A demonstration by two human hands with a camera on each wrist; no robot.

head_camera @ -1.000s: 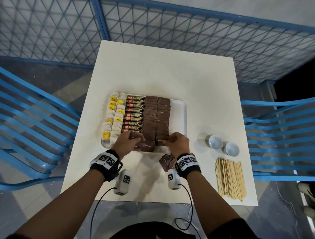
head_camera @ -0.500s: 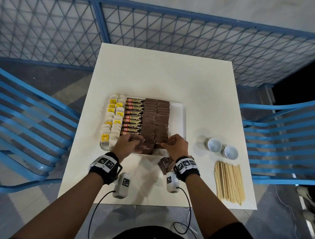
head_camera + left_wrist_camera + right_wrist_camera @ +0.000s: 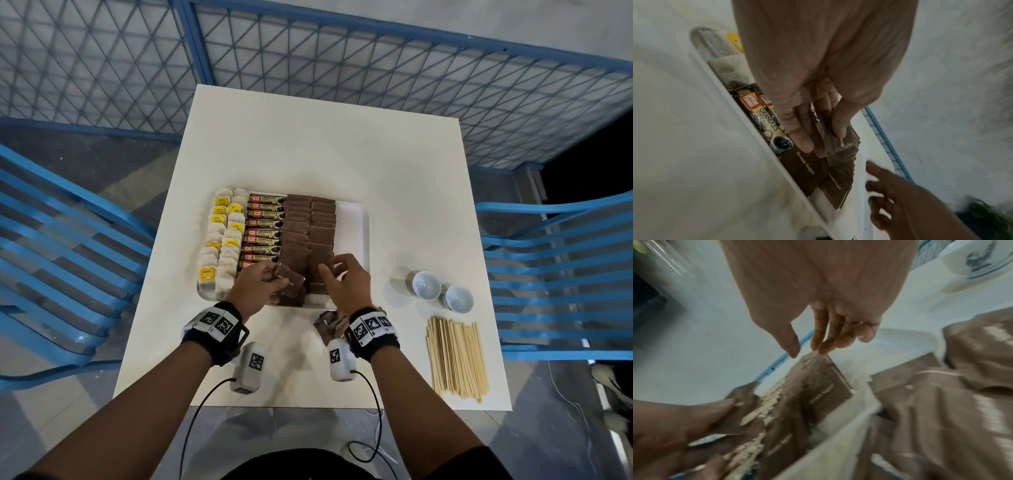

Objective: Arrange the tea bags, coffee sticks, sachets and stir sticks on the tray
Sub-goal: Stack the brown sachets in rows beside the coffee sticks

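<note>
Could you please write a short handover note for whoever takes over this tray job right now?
Left hand: grip on one brown sugar sachet, held over the tray's near end.
Right hand: open, holding nothing, fingers hovering by the right sachet column.
Tray: tea bags at the left, coffee sticks next, then two columns of sachets; its right strip is bare.
Done: tea bags and coffee sticks laid in rows, most sachets placed.
Left: set down the held sachet, add the loose sachets lying on the table by the right wrist, then move the stir sticks from the table's right side onto the tray.
</note>
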